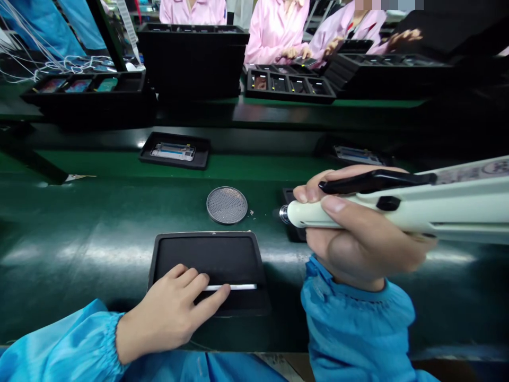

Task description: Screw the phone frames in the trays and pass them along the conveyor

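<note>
- So far, our left hand lies open, fingertips just touching a slim metal strip on a black tray; nothing seems fitted to it.
- Beyond, a round mesh dish sits untouched.
- Rightward, our right hand clenches an electric screwdriver.

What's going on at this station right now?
The right hand grips a white electric screwdriver, its metal tip near a second tray that it partly hides. The left hand rests on a black tray, with its thumb over a thin white strip. A round mesh disc lies on the green bench just beyond that tray. Across the line, people in pink handle items at black trays.
</note>
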### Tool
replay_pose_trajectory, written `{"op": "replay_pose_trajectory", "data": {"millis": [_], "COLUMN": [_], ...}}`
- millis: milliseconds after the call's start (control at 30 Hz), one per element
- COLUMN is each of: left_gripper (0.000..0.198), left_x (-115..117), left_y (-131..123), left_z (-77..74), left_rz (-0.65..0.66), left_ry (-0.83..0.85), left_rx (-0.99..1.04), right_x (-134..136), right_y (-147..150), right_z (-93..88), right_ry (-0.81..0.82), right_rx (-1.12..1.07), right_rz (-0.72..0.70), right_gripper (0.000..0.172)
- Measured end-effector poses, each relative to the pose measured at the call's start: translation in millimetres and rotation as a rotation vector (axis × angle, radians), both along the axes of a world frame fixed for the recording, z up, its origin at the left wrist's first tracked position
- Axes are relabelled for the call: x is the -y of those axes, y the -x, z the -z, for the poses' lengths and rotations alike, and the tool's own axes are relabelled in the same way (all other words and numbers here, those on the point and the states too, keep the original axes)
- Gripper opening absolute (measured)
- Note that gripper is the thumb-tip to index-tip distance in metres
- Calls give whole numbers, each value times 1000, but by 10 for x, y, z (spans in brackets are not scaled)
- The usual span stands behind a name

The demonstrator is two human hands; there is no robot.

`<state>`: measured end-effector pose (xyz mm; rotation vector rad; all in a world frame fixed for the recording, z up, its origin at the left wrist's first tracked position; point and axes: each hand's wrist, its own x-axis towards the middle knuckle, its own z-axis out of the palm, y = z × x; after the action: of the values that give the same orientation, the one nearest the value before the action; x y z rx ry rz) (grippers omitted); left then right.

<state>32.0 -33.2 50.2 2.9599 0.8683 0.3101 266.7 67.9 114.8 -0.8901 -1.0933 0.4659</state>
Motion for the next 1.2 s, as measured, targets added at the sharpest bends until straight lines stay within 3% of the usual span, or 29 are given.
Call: {"op": "replay_pose_trajectory", "data": {"millis": [400,633,767,933,1200], "left_gripper": [37,32,32,32,34], "left_x": [0,-18,-33,-46,-35], "left_y": [2,102,88,65,65], "left_z": [4,41,23,12,30], "left_rz": [27,61,64,49,52], "left_ry": [-21,-36,-20,-42,-52], "left_rx": [4,232,230,222,186], "right_x": [21,25,29,-5,-57], "right_y": [45,45,47,46,41], "right_z": [10,1,19,71,152], "right_ry": [2,22,32,-19,46], "right_rx": [-57,-64,-72,-75,-16], "right_rz": [-10,-7,-30,-32,-30], "right_gripper": [9,12,5,6,10]}}
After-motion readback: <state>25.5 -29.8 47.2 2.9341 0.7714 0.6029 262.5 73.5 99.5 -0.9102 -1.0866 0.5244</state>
